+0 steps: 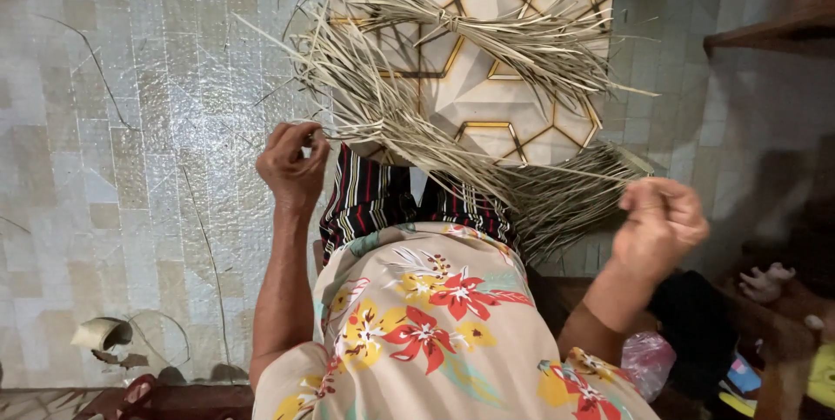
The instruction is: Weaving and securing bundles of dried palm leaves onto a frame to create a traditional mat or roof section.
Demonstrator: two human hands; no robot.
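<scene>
Several bundles of dried pale fibre strands [417,98] lie spread on the floor ahead of my knees. My left hand [293,162] is pinched closed on a thin strand at the left edge of the bundles. My right hand [663,218] is raised to the right, fingers closed on the end of a strand that runs back toward a darker bundle [565,194]. My lap is covered by a flowered dress [426,316] over a striped cloth [374,198].
The floor is pale tile [130,168] with a geometric gold-lined panel [496,81] under the bundles. Stray strands litter the tiles. A tape roll [100,333] lies at lower left. Dark wooden furniture [774,37] and clutter stand at the right.
</scene>
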